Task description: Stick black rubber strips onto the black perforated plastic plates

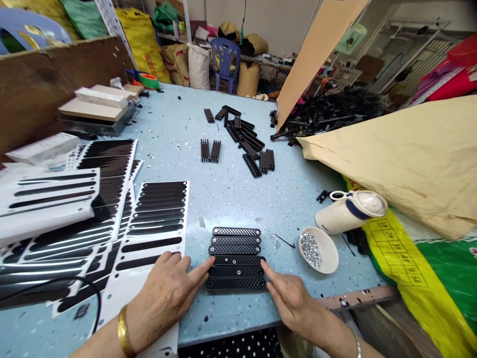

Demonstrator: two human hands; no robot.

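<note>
Several black plastic bars with a crosshatched surface lie stacked in parallel rows in front of me. The farther bars show small silver pieces at their ends. Loose silver pieces rest on the nearer ones. My left hand reaches in from the left, its index fingertip touching the left end of the fourth bar from the far side; the other fingers are bent. At the same bar's right end is the index fingertip of my right hand, its fingers stretched. Neither hand appears to hold anything.
A white bowl of small silver pieces stands right, beside a cream lidded mug. Sheets of black strip stickers cover the left side. More black bars lie farther back. A thin black stick lies near the bowl.
</note>
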